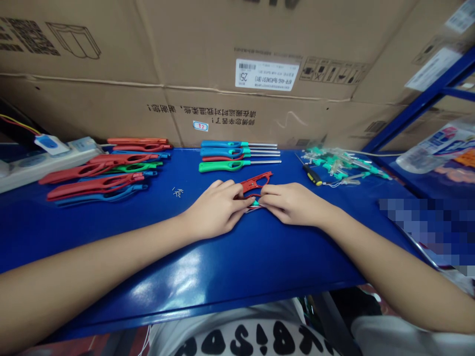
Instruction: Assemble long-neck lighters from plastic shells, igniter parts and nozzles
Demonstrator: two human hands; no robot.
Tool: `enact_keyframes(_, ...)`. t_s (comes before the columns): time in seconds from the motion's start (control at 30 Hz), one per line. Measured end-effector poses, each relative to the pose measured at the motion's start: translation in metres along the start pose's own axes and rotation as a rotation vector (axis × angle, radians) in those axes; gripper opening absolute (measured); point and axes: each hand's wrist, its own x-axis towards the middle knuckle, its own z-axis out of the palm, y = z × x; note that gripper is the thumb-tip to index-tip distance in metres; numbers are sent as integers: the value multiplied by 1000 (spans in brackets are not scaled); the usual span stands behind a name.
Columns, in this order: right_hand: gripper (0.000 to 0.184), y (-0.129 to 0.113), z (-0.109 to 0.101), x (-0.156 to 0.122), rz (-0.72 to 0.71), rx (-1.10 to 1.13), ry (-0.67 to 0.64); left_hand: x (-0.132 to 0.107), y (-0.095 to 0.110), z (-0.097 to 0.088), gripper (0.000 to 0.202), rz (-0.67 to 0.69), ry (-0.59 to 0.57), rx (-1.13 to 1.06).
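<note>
Both hands meet over the blue table, working on parts of a long-necked gas lighter. My left hand (pixel 218 207) is closed, its thumb and fingers pinching a red lighter casing half. Small teal inner parts (pixel 255 202) show between the hands, with more of the casing below them. From the other side my right hand (pixel 293 203) is closed with its fingertips on the same casing; its exact grip is hidden. Just beyond the fingertips lies another red casing half (pixel 254 184), its inside facing up and its trigger loop toward the right.
Red, blue and green lighter casings (pixel 98 185) are piled at left beside a power strip (pixel 55 165). Several small screws (pixel 178 192) lie nearer. Lighters with metal necks (pixel 237 154) are lined up behind. At right are a screwdriver (pixel 310 174), teal-and-clear inner units (pixel 343 163) and a plastic bottle (pixel 430 148).
</note>
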Motion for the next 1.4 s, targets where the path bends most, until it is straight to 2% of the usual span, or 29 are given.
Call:
enact_keyframes(0.27,21,6,-2,-2,67,193,59,-2,-1,3,34,12,37,-20)
enact_keyframes(0.43,20,9,1,-3,84,208,101,-4,-1,4,35,-31,71,-74)
enact_keyframes(0.67,22,4,10,2,119,262,69,-3,-5,9,38,-63,113,-191)
enact_keyframes(0.97,23,2,5,3,118,136,5,-1,-3,5,29,-114,125,-224)
enact_keyframes(1.17,22,4,1,2,151,253,-24,-1,-2,4,25,-89,160,-234)
enact_keyframes(1.3,27,16,0,-3,166,308,69,-2,0,3,31,-98,161,-202)
enact_keyframes(1.4,33,32,-3,-10,290,233,187,-4,1,1,35,-118,160,-176)
